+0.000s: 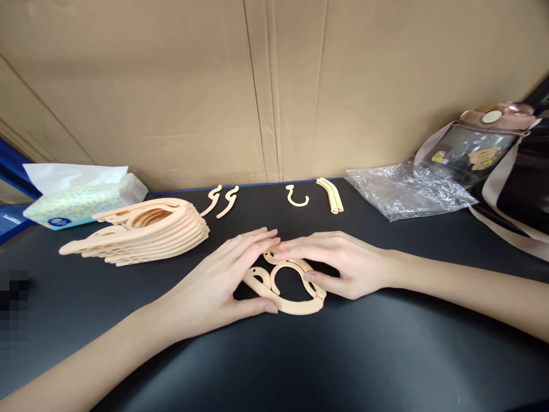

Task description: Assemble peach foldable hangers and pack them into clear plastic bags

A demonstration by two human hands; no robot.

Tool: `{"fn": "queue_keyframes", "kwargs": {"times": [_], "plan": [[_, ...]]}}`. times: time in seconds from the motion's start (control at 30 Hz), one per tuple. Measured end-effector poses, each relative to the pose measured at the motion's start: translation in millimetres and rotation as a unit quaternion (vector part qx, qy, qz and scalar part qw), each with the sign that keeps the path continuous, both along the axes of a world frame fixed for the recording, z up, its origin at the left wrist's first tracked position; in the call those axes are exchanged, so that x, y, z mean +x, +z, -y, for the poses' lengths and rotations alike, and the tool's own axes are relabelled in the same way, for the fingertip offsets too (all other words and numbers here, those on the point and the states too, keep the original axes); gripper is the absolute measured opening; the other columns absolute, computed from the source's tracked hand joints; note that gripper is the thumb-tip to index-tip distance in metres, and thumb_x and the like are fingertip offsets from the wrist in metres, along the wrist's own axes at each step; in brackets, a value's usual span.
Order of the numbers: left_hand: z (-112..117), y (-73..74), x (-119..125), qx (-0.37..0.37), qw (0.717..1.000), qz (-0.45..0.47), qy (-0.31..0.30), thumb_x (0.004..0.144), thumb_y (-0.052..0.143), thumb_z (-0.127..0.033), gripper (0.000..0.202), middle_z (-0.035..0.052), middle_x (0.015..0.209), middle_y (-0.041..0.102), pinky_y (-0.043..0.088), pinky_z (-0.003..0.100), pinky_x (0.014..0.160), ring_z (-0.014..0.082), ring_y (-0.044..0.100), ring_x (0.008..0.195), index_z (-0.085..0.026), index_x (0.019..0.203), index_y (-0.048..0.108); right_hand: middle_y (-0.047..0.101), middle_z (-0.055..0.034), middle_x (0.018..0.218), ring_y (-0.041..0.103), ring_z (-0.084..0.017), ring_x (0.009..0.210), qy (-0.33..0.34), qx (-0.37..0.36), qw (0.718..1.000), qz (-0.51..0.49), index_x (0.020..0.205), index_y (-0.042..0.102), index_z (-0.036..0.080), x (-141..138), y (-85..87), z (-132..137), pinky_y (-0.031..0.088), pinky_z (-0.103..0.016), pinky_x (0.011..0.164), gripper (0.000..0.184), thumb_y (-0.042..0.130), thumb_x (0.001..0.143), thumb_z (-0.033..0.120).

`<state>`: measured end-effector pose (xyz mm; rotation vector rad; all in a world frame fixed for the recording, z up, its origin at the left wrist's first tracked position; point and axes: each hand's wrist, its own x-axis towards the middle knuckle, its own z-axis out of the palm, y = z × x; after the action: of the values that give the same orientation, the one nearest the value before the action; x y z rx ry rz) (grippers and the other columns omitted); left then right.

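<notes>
Currently, our grip is two bare hands spread loosely over one folded hanger (295, 307), which lies flat on the tabletop (326, 360) between them. On the left hand (218, 280) the thumb stands well apart from the fingers, its tip at the near edge of the hanger; the fingers reach past the far side. On the right hand (341, 263) the fingers extend nearly straight, their tips over the far arm, with the thumb resting lower on the same arm. Neither hand is closed around the part; we cannot tell how hard they press.

We judge the hanger to be light, stiff plastic — smooth enough to slide if pushed from one side. We advise holding it by the broad curved arms, near the joint at its right end. The slim hook curled inside is probably the weakest section and should not be levered.

Both palms face down, wrists low, with the forearms entering from opposite sides and converging on the hanger. Beyond the left hand sits a stack of hangers (171, 243); farther back lie a loose hook (297, 200) and paired curved strips (331, 196).
</notes>
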<state>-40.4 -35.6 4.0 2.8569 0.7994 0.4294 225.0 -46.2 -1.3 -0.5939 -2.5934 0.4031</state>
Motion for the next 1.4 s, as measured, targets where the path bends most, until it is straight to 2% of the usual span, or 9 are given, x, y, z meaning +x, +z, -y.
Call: {"fn": "queue_keyframes", "kwargs": {"times": [0.1,0.17,0.4,0.53,0.63,0.73,0.83,1.07,1.4], "plan": [[-0.4,-2.9,-1.6,-0.008,1.000,0.006,-0.005,0.081,0.067,-0.054,0.093,0.0126,0.148,0.043,0.043,0.045,0.104,0.0294,0.044,0.132,-0.027,0.151,0.014,0.052,-0.0101,0.139,0.053,-0.018,0.122,-0.016,0.007,1.000,-0.014,0.137,0.043,0.018,-0.2,-0.3,-0.6,0.044,-0.032,0.100,0.042,0.050,0.095,0.022],[0.6,-2.9,-1.2,-0.019,1.000,0.005,0.003,0.079,0.068,-0.055,0.098,0.0124,0.143,0.048,0.046,0.043,0.098,0.0290,0.050,0.125,-0.027,0.152,0.009,0.059,-0.0104,0.126,0.057,-0.018,0.112,-0.050,0.023,0.998,-0.042,0.131,0.048,0.017,-0.4,-0.6,-1.5,0.047,-0.031,0.094,0.035,0.048,0.097,0.024],[6.1,3.6,5.1,0.041,0.999,-0.009,0.019,0.075,0.071,-0.058,0.090,0.0079,0.114,0.060,0.043,0.037,0.085,0.0252,0.055,0.099,-0.022,0.146,0.028,0.062,-0.0018,0.079,0.057,-0.015,0.075,-0.145,0.052,0.987,-0.047,0.096,0.061,0.017,-1.9,-0.4,-3.7,0.042,-0.030,0.074,0.016,0.050,0.096,0.029],[6.5,6.2,6.4,0.135,0.991,-0.006,0.016,0.077,0.067,-0.062,0.080,0.0099,0.111,0.062,0.041,0.038,0.082,0.0270,0.057,0.098,-0.017,0.138,0.040,0.054,0.0027,0.065,0.049,-0.011,0.061,-0.150,-0.019,0.988,-0.009,0.075,0.058,0.018,-2.8,1.5,-2.7,0.038,-0.027,0.066,0.025,0.056,0.092,0.036],[5.7,7.3,6.2,0.211,0.977,0.001,0.020,0.079,0.065,-0.059,0.070,0.0121,0.114,0.063,0.040,0.040,0.085,0.0293,0.057,0.102,-0.014,0.130,0.047,0.047,0.0051,0.062,0.042,-0.009,0.056,-0.104,-0.137,0.985,-0.029,0.071,0.055,0.017,-1.4,3.7,-4.3,0.033,-0.023,0.057,0.028,0.061,0.089,0.038],[4.6,7.6,5.3,0.247,0.968,0.005,0.030,0.082,0.064,-0.055,0.063,0.0127,0.116,0.062,0.041,0.041,0.087,0.0300,0.057,0.104,-0.015,0.129,0.049,0.044,0.0065,0.060,0.039,-0.007,0.055,-0.076,-0.281,0.954,-0.078,0.071,0.055,0.017,1.9,6.6,-9.2,0.031,-0.022,0.053,0.030,0.063,0.087,0.041],[3.7,7.4,4.4,0.237,0.971,0.010,0.035,0.083,0.064,-0.055,0.065,0.0122,0.119,0.062,0.042,0.041,0.089,0.0298,0.057,0.105,-0.015,0.131,0.048,0.049,0.0056,0.059,0.044,-0.008,0.056,-0.073,-0.375,0.919,-0.095,0.073,0.059,0.015,4.7,8.9,-14.5,0.032,-0.022,0.053,0.031,0.063,0.086,0.044],[5.9,7.5,7.0,0.210,0.978,0.001,0.003,0.082,0.066,-0.052,0.068,0.0137,0.132,0.056,0.041,0.041,0.096,0.0301,0.054,0.114,-0.014,0.134,0.046,0.050,0.0060,0.058,0.045,-0.007,0.056,-0.076,-0.422,0.896,-0.119,0.076,0.064,0.015,3.9,9.6,-15.9,0.031,-0.021,0.053,0.028,0.065,0.086,0.041],[6.6,6.3,6.6,0.209,0.978,0.005,0.005,0.087,0.063,-0.042,0.062,0.0134,0.132,0.058,0.044,0.040,0.096,0.0293,0.056,0.114,-0.015,0.139,0.042,0.050,0.0052,0.060,0.046,-0.008,0.057,-0.074,-0.426,0.895,-0.112,0.078,0.064,0.015,4.7,10.2,-15.9,0.033,-0.022,0.055,0.031,0.065,0.085,0.045]]}}
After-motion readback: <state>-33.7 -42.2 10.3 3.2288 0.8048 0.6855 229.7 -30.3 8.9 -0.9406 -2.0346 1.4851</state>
